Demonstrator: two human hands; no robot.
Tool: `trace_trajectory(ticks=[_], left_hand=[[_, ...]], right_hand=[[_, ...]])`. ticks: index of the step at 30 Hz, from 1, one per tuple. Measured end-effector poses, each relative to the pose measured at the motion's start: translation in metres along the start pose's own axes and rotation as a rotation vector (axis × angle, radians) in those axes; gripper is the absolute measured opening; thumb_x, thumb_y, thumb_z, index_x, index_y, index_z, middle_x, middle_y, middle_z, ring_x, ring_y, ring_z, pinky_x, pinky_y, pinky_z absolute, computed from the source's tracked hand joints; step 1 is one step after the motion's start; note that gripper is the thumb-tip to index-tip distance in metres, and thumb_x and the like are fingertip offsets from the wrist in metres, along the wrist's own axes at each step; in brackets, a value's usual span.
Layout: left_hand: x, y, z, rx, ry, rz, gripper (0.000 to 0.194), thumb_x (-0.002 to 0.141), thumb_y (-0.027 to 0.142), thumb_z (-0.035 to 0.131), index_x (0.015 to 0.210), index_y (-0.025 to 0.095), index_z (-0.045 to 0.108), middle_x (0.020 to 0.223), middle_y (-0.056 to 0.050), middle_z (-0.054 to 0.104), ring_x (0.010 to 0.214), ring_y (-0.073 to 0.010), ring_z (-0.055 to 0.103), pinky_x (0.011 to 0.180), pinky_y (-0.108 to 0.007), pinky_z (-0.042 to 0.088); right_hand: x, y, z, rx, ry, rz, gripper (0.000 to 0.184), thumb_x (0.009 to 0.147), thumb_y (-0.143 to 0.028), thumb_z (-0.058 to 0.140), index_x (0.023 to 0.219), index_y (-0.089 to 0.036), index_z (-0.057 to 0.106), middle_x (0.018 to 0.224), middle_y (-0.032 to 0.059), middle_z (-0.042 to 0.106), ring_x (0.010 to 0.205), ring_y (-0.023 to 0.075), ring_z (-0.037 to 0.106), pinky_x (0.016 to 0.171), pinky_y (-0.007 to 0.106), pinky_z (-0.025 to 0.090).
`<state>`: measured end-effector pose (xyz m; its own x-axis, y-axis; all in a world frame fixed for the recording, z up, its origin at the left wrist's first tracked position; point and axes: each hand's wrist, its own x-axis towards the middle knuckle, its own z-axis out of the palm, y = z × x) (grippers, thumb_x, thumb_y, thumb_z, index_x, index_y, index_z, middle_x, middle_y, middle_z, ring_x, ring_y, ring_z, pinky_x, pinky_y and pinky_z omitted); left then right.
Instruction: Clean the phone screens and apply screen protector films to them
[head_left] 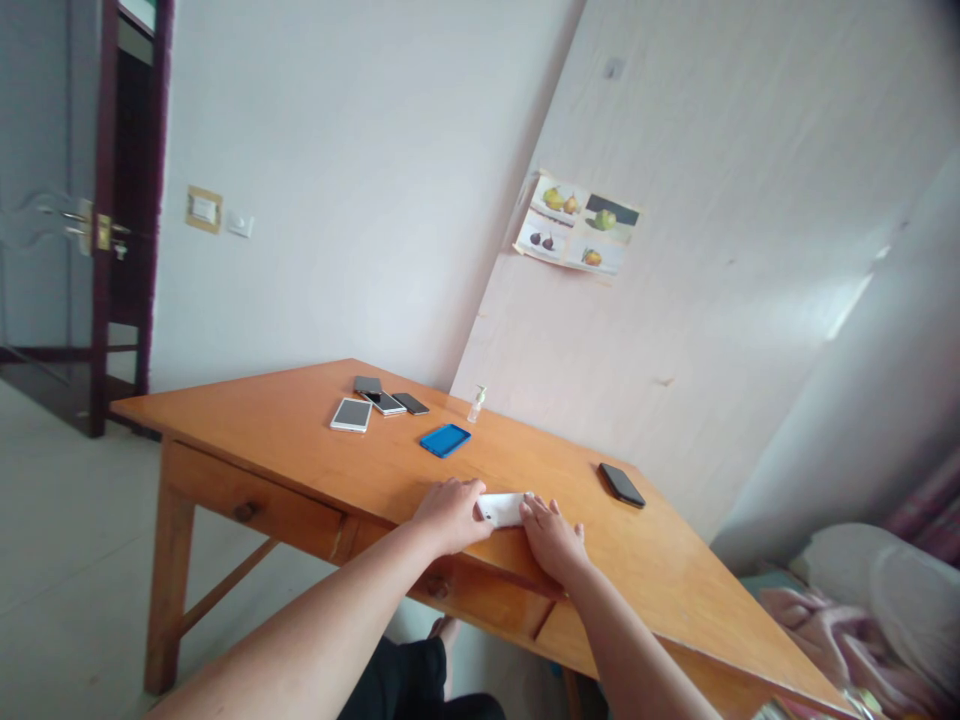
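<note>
A white phone [504, 508] lies near the front edge of the wooden table [300, 445], and both my hands are on it. My left hand [450, 513] curls its fingers round the phone's left end. My right hand [553, 538] lies with its fingers closed against the phone's right end. A blue phone case [445, 440] rests on the table just beyond my hands.
Several phones [379, 401] and a white tablet [352, 414] lie at the table's far side, with a small clear bottle [476, 404] by the wall. A black phone [621, 484] lies to the right. Bedding [862, 610] is at the lower right; a door [45, 200] stands at the far left.
</note>
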<state>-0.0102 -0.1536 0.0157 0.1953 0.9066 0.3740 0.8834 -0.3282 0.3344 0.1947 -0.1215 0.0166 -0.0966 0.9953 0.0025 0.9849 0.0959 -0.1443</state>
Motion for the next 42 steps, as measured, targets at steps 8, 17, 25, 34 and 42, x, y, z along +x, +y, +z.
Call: trace_trajectory(ticks=[8,17,25,34,42], left_hand=[[0.024,0.002,0.006,0.065,-0.043,0.045,0.030,0.074,0.051,0.063,0.090,0.026,0.064,0.094,-0.006,0.071,0.096,-0.0309,0.062,0.083,-0.041,0.045],[0.071,0.000,0.018,0.094,-0.083,0.048,0.029,0.073,0.052,0.062,0.086,0.026,0.066,0.093,-0.006,0.071,0.095,-0.0302,0.062,0.080,-0.040,0.046],[0.115,-0.011,0.029,0.100,-0.093,0.041,0.029,0.068,0.051,0.065,0.083,0.027,0.066,0.090,-0.005,0.071,0.091,-0.0284,0.063,0.075,-0.036,0.046],[0.137,-0.028,0.053,0.078,-0.041,0.054,0.031,0.070,0.047,0.064,0.092,0.026,0.062,0.100,-0.006,0.067,0.097,-0.0269,0.061,0.080,-0.034,0.046],[0.136,-0.034,0.055,-0.012,-0.073,0.109,0.033,0.076,0.040,0.061,0.106,0.027,0.058,0.108,-0.003,0.067,0.105,-0.0259,0.059,0.088,-0.035,0.045]], right_hand=[[0.016,0.012,0.001,0.069,0.006,0.001,0.058,0.097,-0.053,0.012,0.147,-0.034,0.035,0.156,0.0007,0.031,0.146,0.0286,0.016,0.107,0.071,0.014],[0.056,0.030,0.002,0.086,0.008,-0.009,0.061,0.096,-0.055,0.015,0.148,-0.031,0.033,0.157,-0.0002,0.028,0.147,0.0315,0.012,0.109,0.069,0.016],[0.098,0.043,0.003,0.085,-0.003,-0.009,0.060,0.095,-0.056,0.018,0.147,-0.031,0.035,0.157,-0.0002,0.029,0.147,0.0321,0.010,0.108,0.070,0.015],[0.131,0.045,0.005,0.116,0.017,-0.039,0.058,0.095,-0.055,0.017,0.144,-0.032,0.041,0.155,-0.0012,0.033,0.146,0.0326,0.015,0.107,0.072,0.015],[0.131,0.049,0.014,0.128,0.056,-0.029,0.058,0.096,-0.055,0.019,0.145,-0.031,0.040,0.155,-0.0006,0.031,0.146,0.0312,0.015,0.110,0.066,0.017]])
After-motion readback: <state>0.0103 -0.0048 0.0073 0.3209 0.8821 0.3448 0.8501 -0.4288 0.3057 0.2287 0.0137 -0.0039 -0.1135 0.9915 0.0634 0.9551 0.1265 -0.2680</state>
